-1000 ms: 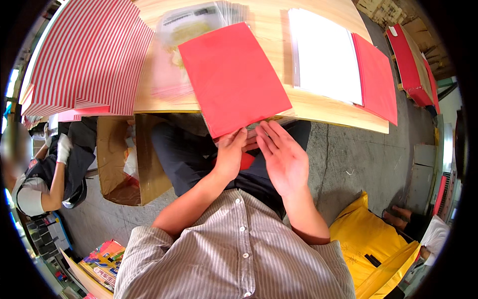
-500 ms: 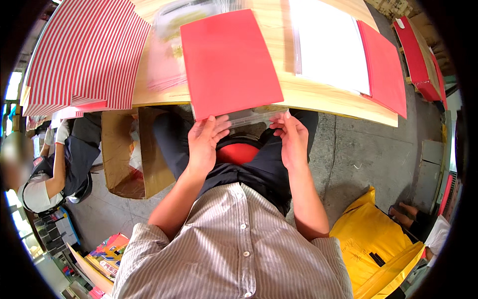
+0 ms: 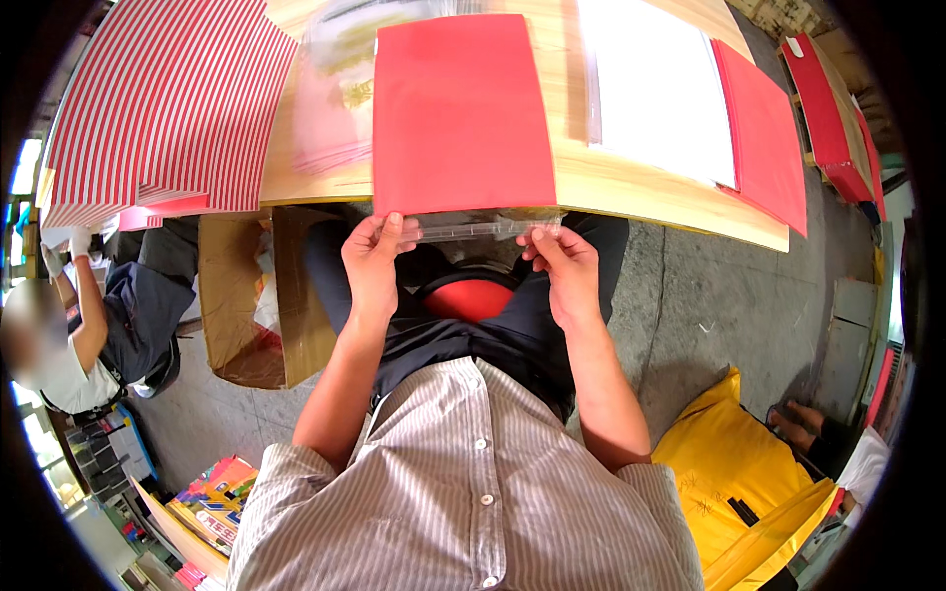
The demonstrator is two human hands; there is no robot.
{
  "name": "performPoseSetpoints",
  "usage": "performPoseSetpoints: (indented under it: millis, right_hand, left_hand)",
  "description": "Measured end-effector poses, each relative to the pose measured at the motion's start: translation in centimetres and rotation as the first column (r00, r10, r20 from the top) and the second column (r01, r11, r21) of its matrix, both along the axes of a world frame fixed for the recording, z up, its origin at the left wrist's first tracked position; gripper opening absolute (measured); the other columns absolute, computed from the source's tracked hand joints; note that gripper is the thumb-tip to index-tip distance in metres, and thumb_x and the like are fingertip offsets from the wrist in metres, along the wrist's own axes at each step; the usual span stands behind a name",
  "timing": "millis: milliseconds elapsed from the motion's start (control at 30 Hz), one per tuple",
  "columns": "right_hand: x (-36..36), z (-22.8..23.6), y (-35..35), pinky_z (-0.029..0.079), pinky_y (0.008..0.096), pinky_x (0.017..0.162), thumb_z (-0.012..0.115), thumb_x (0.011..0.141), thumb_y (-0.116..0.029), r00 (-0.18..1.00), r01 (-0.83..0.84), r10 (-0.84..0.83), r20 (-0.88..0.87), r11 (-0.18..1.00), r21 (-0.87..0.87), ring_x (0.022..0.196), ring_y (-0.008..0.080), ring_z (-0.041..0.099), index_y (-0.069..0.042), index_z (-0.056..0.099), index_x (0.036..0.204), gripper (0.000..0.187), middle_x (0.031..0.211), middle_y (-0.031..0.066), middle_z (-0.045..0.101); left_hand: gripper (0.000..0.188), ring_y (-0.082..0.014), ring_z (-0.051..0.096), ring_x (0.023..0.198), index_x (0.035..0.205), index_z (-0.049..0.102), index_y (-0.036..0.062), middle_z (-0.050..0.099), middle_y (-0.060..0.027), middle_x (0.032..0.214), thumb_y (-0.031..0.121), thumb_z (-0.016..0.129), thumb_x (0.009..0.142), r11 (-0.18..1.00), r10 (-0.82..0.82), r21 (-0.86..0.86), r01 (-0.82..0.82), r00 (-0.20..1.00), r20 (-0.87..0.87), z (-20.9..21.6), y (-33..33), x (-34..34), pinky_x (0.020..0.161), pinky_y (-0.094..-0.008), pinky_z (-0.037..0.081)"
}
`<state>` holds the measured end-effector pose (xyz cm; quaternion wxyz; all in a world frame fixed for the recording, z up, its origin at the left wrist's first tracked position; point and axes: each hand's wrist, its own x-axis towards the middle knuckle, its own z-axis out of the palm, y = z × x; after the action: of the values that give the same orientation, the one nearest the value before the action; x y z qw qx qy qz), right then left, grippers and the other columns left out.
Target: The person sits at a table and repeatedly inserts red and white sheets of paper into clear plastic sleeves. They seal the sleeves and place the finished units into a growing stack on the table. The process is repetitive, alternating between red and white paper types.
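Observation:
A red sheet (image 3: pixel 463 113) lies nearly square to me on the table, its near end at the table's front edge. From that end a clear plastic sleeve (image 3: pixel 471 229) reaches toward me as a see-through strip. My left hand (image 3: pixel 372 258) pinches the strip's left corner between thumb and fingers. At the right corner, my right hand (image 3: pixel 566 264) grips the same plastic. Whether the sleeve runs up around the whole red sheet, I cannot tell.
Red-and-white striped sheets (image 3: pixel 172 98) are stacked at left, beside clear plastic sleeves (image 3: pixel 330 128). White sheets (image 3: pixel 655 94) and red sheets (image 3: pixel 754 133) lie at right. Below are a cardboard box (image 3: pixel 310 340) and a yellow bag (image 3: pixel 734 473). Another person (image 3: pixel 84 335) works at far left.
The red sheet has turned from a tilt to nearly straight. My left hand has shifted left and the plastic strip is drawn level between both hands. The other person's arms have moved.

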<state>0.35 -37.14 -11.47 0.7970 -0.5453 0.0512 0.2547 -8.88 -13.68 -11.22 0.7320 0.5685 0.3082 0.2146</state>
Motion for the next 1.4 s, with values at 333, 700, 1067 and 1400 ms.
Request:
performPoseSetpoints:
  millis: [333,700,1067,1400]
  right_hand:
    - [1.5,0.5,-1.7,0.045,0.0246,0.07,0.063,0.097,-0.016,0.998,0.048,-0.05,0.031,0.997,0.065,0.079,0.0121,0.064,-0.001,0.07,0.1,0.017,0.096,0.0076,0.073]
    - [2.2,0.9,-1.8,0.045,0.025,0.07,0.061,0.095,-0.008,0.999,0.054,-0.053,-0.006,0.994,0.098,0.079,0.0133,0.065,-0.001,0.071,0.097,0.013,0.089,0.0059,0.072]
    - [3.1,1.6,-1.7,0.041,0.0239,0.067,0.063,0.094,-0.015,0.999,0.041,-0.039,-0.032,0.997,0.072,0.076,0.0098,0.063,-0.002,0.073,0.091,0.016,0.084,0.0041,0.071]
    - [3.1,1.2,-1.0,0.041,0.0227,0.067,0.061,0.095,-0.013,0.999,0.049,-0.05,0.022,0.999,0.005,0.074,0.007,0.059,-0.003,0.071,0.087,0.016,0.083,0.0014,0.07]
  left_hand:
    - [0.024,-0.0279,0.062,0.092,0.094,0.072,0.0075,0.066,-0.0068,0.097,0.007,0.081,0.072,0.272,-0.405,0.954,0.124,0.914,-0.003,5.9,-4.9,1.9,0.082,-0.0373,0.049]
    - [0.024,-0.023,0.06,0.091,0.099,0.07,0.0072,0.062,-0.0032,0.095,0.007,0.066,0.075,-0.024,-0.441,0.966,0.256,0.865,-0.24,4.7,-9.2,7.8,0.078,-0.0365,0.048]
    - [0.016,-0.0198,0.059,0.084,0.091,0.069,0.0117,0.061,0.0012,0.087,0.009,0.066,0.075,-0.063,-0.462,0.977,0.206,0.861,-0.212,4.6,-9.2,8.5,0.075,-0.0342,0.045]
    - [0.015,-0.0212,0.058,0.082,0.087,0.064,0.0119,0.062,0.0002,0.091,0.005,0.066,0.074,0.007,-0.541,0.986,0.167,0.83,-0.136,3.6,-8.9,7.8,0.075,-0.0355,0.045]
